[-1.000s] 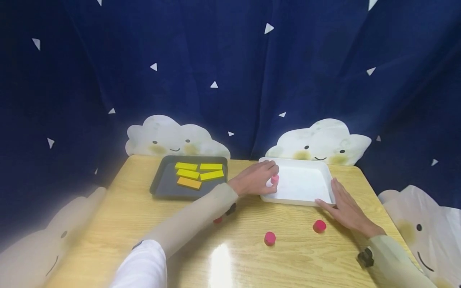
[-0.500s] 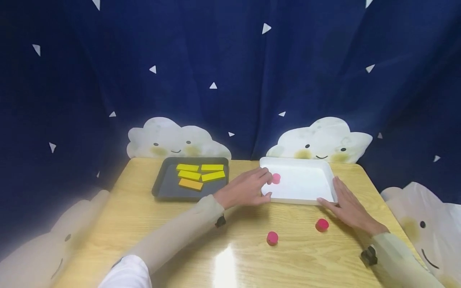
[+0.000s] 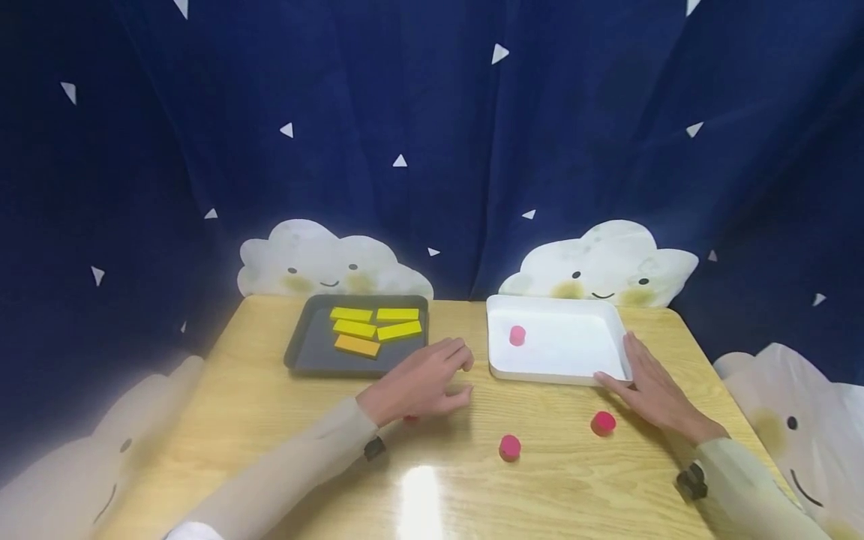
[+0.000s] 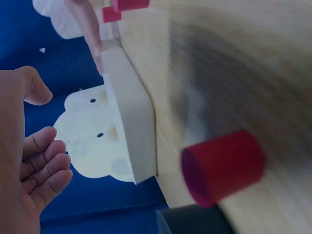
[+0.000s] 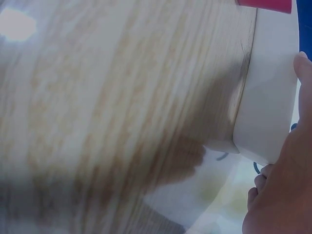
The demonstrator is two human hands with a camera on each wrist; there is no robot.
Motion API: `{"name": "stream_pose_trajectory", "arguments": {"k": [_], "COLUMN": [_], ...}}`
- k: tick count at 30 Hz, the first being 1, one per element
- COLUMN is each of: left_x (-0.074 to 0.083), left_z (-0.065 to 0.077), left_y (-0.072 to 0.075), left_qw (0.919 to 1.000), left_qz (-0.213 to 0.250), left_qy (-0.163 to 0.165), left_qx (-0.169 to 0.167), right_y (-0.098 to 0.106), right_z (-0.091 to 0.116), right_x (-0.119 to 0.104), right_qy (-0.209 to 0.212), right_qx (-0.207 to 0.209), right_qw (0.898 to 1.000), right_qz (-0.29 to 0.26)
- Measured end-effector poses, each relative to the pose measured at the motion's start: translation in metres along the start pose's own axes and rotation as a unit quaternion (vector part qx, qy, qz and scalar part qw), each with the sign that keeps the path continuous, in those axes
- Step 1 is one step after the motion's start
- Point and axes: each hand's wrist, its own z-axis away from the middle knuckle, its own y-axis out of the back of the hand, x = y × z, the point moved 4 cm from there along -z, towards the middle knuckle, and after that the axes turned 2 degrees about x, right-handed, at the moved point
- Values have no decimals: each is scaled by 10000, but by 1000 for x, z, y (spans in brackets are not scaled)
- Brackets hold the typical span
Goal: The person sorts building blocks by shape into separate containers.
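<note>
My left hand (image 3: 420,381) hovers over the table between the two trays, holding nothing; its fingers are loosely bent with the thumb apart. Partly hidden beneath it is a red cylinder block (image 3: 410,418), which shows large in the left wrist view. A pink-red cylinder block (image 3: 517,335) lies inside the white tray (image 3: 550,377), toward its left end. At that tray's right front corner rests my right hand (image 3: 658,394), fingers extended along the side and thumb on the front rim. Two more red cylinder blocks, a nearer one (image 3: 510,448) and another (image 3: 604,423), stand before the tray.
On the left, a dark grey tray (image 3: 317,370) holds several yellow bars (image 3: 355,328) and an orange-yellow bar (image 3: 357,345). Behind the wooden table (image 3: 270,420) hangs a dark blue curtain (image 3: 445,112) with cloud shapes.
My left hand has let go of the pink-red cylinder block, leaving it in the white tray. It has then drawn back left and nearer. My right hand stays at the tray's corner.
</note>
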Motion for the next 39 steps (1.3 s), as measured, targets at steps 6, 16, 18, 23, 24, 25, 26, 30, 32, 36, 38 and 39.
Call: {"name": "stream_pose_trajectory", "arguments": {"k": [6,16,18,23,24,25,26,30,32,36,38,39], "left_x": [-5,-16,-19,-21,-21,-22,-22,-22,-22,-22,-22,-22], "left_z": [27,64,68,79,80,82,83,89,91,92,93,93], "left_y": [-2,-6,-7,-8,-9,-9,-9,-11,-12,-14,-15,-15], "left_qw": [9997,9971,9970,9973,9973,9973,9972,9968,9964,9956,9954,9952], "left_qz": [76,147,129,63,39,17,6,14,48,61,50,48], "left_qy": [217,645,691,642,625,639,644,765,839,934,955,964], "left_qx": [74,368,333,349,372,367,368,237,133,-36,-101,-137], "right_y": [0,-3,-3,-1,-1,-1,-1,-1,-1,-1,-1,-1], "right_z": [-3,-1,-1,0,0,0,0,1,1,1,0,0], "right_x": [-1,0,0,0,0,-1,0,0,0,0,0,-1], "right_qy": [-6,-84,-92,-99,-99,-99,-100,-90,-88,-95,-104,-109], "right_qx": [-26,-51,-53,-53,-53,-55,-56,-64,-67,-66,-71,-74], "right_qw": [10000,9999,9999,9999,9999,9999,9999,9999,9999,9999,9999,9999], "right_qz": [31,23,15,25,32,34,34,35,34,35,40,40]}}
